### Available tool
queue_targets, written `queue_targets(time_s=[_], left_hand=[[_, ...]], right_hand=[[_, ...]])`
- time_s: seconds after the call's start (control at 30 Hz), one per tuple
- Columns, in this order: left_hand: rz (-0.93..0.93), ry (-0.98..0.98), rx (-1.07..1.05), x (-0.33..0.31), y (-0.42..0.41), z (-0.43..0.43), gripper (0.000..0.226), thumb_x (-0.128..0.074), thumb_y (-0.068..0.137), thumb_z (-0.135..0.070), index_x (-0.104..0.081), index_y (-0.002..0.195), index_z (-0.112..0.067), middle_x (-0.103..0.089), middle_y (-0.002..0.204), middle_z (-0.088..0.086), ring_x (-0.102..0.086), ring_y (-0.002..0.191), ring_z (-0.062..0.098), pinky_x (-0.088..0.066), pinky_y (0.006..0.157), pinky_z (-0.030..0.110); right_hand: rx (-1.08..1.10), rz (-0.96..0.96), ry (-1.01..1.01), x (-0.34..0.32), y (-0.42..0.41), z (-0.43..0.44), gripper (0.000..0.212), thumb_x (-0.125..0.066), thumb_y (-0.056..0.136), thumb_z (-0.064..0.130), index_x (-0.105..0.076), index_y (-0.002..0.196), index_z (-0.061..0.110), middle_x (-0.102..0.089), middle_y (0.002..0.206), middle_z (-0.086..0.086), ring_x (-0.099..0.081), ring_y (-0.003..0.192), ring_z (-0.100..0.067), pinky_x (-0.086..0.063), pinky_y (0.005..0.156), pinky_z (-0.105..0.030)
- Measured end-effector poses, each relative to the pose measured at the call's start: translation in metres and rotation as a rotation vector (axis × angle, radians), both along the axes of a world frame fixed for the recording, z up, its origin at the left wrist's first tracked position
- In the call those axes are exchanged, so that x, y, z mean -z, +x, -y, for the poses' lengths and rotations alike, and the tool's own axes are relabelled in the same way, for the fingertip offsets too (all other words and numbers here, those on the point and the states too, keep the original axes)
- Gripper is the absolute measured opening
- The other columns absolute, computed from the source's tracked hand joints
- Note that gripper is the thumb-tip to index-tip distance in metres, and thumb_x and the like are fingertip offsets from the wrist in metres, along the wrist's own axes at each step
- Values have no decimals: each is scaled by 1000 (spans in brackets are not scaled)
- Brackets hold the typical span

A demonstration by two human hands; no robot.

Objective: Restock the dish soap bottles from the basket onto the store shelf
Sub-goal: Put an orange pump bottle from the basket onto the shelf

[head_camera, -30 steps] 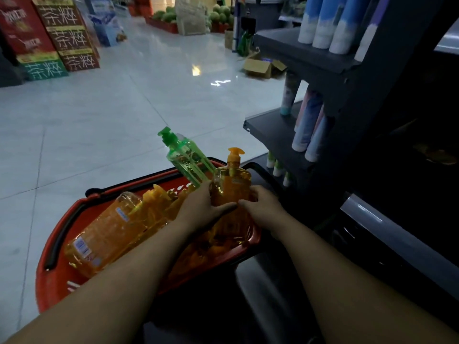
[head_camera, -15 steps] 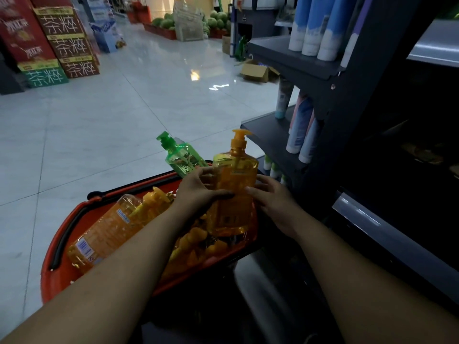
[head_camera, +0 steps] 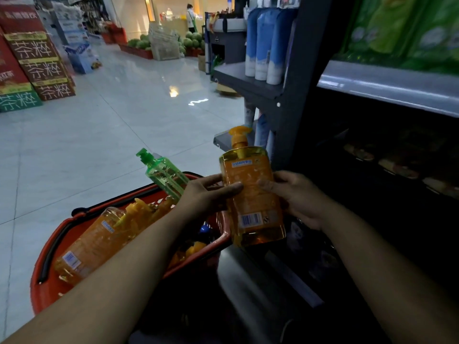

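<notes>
An orange dish soap bottle [head_camera: 250, 194] with a pump top is upright in the air, just right of the red basket [head_camera: 49, 289]. My left hand [head_camera: 206, 194] grips its left side and my right hand [head_camera: 295, 194] grips its right side. In the basket lies another large orange bottle [head_camera: 92, 244] on its side, with several smaller orange ones beside it. A green pump bottle [head_camera: 164, 175] leans up out of the basket's far edge. The dark store shelf [head_camera: 387, 90] stands to the right.
Blue and white bottles [head_camera: 263, 45] stand on a grey end shelf behind the held bottle. Green packs [head_camera: 402, 28] fill the upper right shelf. Stacked cartons [head_camera: 32, 63] line the far left of the tiled floor. A person stands far back by the melons.
Both hands have lifted the orange bottle up out of the basket and carried it right, toward the shelf. My view has tilted up.
</notes>
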State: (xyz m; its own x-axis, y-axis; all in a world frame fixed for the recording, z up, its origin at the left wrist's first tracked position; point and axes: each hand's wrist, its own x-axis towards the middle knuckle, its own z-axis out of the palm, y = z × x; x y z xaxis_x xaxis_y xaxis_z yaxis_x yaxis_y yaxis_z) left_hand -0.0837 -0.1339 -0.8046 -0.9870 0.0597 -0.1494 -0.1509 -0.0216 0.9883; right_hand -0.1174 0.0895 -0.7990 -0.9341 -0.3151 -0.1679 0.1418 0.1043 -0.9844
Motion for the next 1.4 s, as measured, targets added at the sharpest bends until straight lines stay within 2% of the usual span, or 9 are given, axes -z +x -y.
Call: queue_targets(time_s=[0.17,0.3,0.53,0.63,0.77,0.87,1.2,1.3,1.4], left_hand=[[21,-34,129,-20,8,-72,41,-80,84,-25,-68,122,-18,-77,114,9,-77,101,26,-60,95,51],[34,-25,314,-32,16,-136,41,-76,88,-24,-65,127,-15,-76,117,11,-75,106,28,-58,96,49],[-2,55,527,-29,45,-269,36,-70,88,-19,-67,124,-13,-77,117,8,-76,105,24,-63,82,34],[-3,76,606,-30,59,-323,36,-71,90,-17,-68,126,-15,-77,115,9,-76,102,28,-65,76,36],[1,105,689,-29,75,-387,48,-76,83,-19,-68,130,-16,-76,120,11,-74,108,31,-61,89,45],[-10,86,731,-29,81,-416,43,-73,88,-14,-67,131,-17,-75,121,8,-74,110,29,-62,88,40],[-61,0,728,-36,41,-408,39,-67,95,-13,-63,134,-18,-74,125,7,-72,114,28,-57,96,49],[-129,-30,711,-34,17,-384,44,-65,96,-8,-60,138,-19,-73,128,5,-71,116,26,-61,92,44],[-240,-87,686,-30,-8,-351,50,-64,95,-2,-55,142,-15,-71,132,7,-68,121,24,-60,94,39]], right_hand=[[139,-21,12,-21,45,-73,58,-77,68,44,-65,120,19,-76,113,-9,-74,103,-26,-59,90,-49],[279,-24,-4,-29,81,-133,40,-75,84,36,-66,119,19,-76,111,-8,-75,96,-21,-61,75,-36],[576,-53,10,-27,152,-244,32,-76,88,31,-69,116,19,-77,109,-5,-76,95,-18,-62,75,-31],[691,-88,9,-29,184,-286,32,-76,88,29,-70,117,16,-77,108,-5,-76,93,-17,-61,72,-28],[815,-119,15,-30,218,-335,29,-75,90,25,-69,117,18,-77,109,-4,-76,91,-17,-60,67,-28],[848,-125,16,-28,231,-358,25,-72,93,22,-68,118,20,-76,108,-3,-76,86,-13,-58,64,-25],[835,-182,19,-18,183,-351,35,-72,93,22,-61,125,15,-74,115,-4,-74,99,-21,-62,82,-41],[785,-215,36,-11,154,-326,38,-67,97,19,-54,132,14,-71,121,-3,-71,103,-16,-60,84,-35],[740,-252,65,-3,123,-292,45,-63,99,15,-44,139,13,-65,131,-6,-66,114,-20,-56,96,-43]])
